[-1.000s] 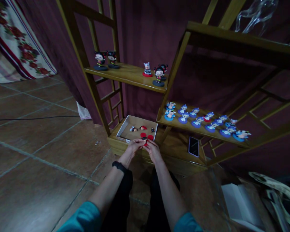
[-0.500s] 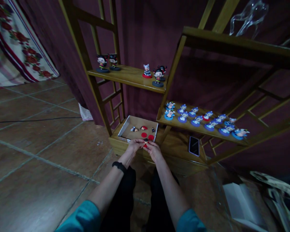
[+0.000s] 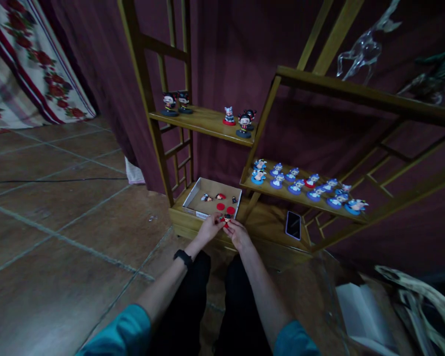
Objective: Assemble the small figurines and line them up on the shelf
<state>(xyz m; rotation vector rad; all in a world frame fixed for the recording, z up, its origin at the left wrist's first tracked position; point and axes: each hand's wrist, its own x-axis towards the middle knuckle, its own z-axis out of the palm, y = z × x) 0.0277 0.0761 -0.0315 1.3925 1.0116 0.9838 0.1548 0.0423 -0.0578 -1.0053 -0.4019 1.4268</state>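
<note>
A small figurine (image 3: 227,219) with dark hair and a red lower part is held between my two hands, just over the near edge of a shallow cardboard box (image 3: 193,196). My left hand (image 3: 209,227) closes its fingertips on the figurine's left side. From the right, my right hand (image 3: 239,234) pinches the same figurine. Inside the box lie a figurine with a red top (image 3: 220,196), a black-and-white figurine (image 3: 206,197), a small dark piece (image 3: 234,200) and two red discs (image 3: 220,206). Fingers partly hide the held figurine's base.
The box stands on the low wooden cabinet (image 3: 255,225), with a phone (image 3: 293,225) to the right. Several blue and purple figurines (image 3: 296,186) line the middle shelf. Dark-haired figurines (image 3: 244,123) stand on the upper-left shelf. A glass horse (image 3: 363,52) is above. A white box (image 3: 359,306) lies lower right.
The view has tilted up and shifted slightly. Both hands still hold the figurine, which has moved a little to the right and down relative to the box; my left fingers have shifted on it.
</note>
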